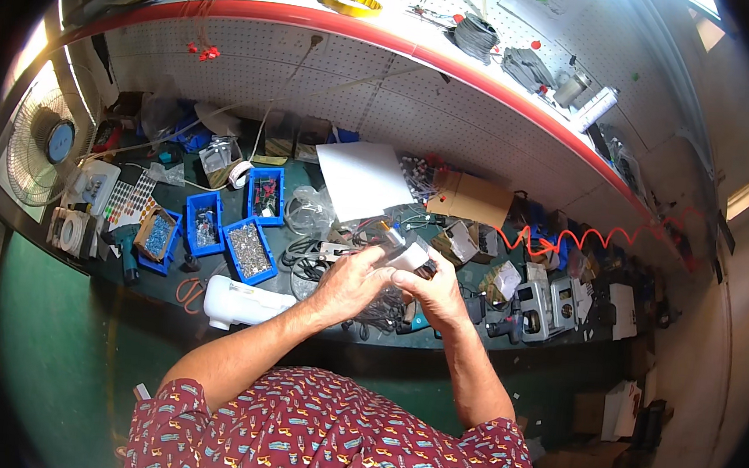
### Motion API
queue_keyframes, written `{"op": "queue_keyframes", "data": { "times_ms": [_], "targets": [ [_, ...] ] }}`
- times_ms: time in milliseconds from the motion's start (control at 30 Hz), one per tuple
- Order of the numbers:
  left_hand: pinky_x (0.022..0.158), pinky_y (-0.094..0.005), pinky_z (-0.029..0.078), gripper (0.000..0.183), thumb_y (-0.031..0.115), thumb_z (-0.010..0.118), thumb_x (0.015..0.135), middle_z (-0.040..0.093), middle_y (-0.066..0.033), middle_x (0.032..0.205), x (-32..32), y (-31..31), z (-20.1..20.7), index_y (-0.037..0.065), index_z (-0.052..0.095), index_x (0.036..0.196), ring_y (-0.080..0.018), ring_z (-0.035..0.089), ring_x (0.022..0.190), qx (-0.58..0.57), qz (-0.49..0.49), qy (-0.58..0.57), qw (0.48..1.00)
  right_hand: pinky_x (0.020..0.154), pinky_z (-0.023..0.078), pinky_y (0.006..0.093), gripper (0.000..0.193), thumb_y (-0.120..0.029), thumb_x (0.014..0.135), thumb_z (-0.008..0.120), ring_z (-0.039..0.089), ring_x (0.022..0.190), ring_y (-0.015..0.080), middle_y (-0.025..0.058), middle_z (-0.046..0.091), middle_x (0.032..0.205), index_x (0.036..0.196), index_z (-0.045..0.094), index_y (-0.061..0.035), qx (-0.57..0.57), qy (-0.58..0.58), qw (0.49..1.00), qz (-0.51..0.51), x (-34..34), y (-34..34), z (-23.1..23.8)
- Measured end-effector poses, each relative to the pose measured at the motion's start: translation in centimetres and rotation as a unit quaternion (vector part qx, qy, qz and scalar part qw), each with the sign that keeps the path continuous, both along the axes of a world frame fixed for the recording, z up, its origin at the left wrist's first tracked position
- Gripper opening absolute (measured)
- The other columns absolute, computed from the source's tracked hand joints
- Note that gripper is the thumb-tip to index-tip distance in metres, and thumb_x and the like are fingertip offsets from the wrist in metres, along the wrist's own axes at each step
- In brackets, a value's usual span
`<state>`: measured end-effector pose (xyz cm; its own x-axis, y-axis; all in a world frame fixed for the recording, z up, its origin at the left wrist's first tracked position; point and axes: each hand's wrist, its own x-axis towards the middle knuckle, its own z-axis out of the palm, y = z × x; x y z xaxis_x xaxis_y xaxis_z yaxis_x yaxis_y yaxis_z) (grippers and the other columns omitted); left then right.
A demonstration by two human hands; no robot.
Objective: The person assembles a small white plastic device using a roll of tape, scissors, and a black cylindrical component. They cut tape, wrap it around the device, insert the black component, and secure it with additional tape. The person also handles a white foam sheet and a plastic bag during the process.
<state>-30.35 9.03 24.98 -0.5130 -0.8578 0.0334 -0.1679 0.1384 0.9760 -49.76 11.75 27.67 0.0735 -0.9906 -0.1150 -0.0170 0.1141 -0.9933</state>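
Over the front part of the workbench, my two hands come together on a small white-and-dark part [410,257] with a brass-coloured piece at its upper left end; its exact kind I cannot make out. My left hand [355,278] closes on its left side. From the right, my right hand [437,293] grips it, thumb laid along the near edge. A bundle of black cables [379,312] lies beneath the hands. Beside my left forearm rests a white plastic housing [246,303].
Blue bins [250,251] of small hardware stand at left, near orange-handled scissors [190,292] and a fan [55,140]. A white sheet [363,180] lies behind my hands. Grey metal housings [546,307] and a coiled orange hose [559,241] are at right. A red-edged shelf [390,35] crosses above.
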Motion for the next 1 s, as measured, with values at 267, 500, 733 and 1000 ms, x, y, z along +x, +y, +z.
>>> {"op": "queue_keyframes", "data": {
  "times_ms": [267,500,733,1000],
  "targets": [
    [0.086,-0.0382,0.053,0.052,0.031,0.062,0.098,0.069,-0.0198,0.114,-0.2,0.0,-1.4,-0.003,0.052,0.136,-0.0268,0.068,0.102,0.032,-0.019,0.087,0.996,0.053,0.049,0.0227,0.03,-0.019,0.082,0.079,0.06,0.066,0.0079,0.0045,0.068,0.083,0.1,0.067,0.0009,-0.064,-0.03,0.994,-0.083,-0.4,-1.4,-1.8],
    [0.087,-0.036,0.052,0.054,0.031,0.057,0.102,0.068,-0.0173,0.111,1.7,0.7,0.7,0.0,0.045,0.144,-0.0223,0.066,0.099,0.09,-0.023,0.024,0.995,0.045,0.04,0.0217,0.03,-0.031,0.09,0.073,0.053,0.054,0.0081,0.0058,0.067,0.08,0.093,0.063,-0.0033,-0.048,-0.148,0.981,-0.12,-2.7,-2.1,-2.0],
    [0.092,-0.0388,0.051,0.05,0.033,0.054,0.103,0.068,-0.0195,0.117,1.8,0.2,-2.0,0.002,0.048,0.142,-0.0264,0.067,0.105,0.053,-0.008,0.034,0.998,0.047,0.04,0.0223,0.036,-0.04,0.096,0.067,0.051,0.062,0.0091,0.0038,0.065,0.089,0.108,0.059,-0.0075,0.064,-0.296,0.951,-0.061,-0.5,-0.7,-1.9],
    [0.094,-0.0371,0.05,0.045,0.02,0.054,0.102,0.069,-0.0159,0.116,0.9,-1.8,-4.1,0.001,0.05,0.142,-0.0247,0.066,0.107,-0.016,-0.002,-0.017,1.0,0.048,0.047,0.0198,0.04,-0.04,0.099,0.06,0.061,0.071,0.0079,0.0046,0.069,0.099,0.123,0.059,-0.0077,0.144,-0.331,0.933,0.004,-0.5,0.1,-4.0]
  ]
}}
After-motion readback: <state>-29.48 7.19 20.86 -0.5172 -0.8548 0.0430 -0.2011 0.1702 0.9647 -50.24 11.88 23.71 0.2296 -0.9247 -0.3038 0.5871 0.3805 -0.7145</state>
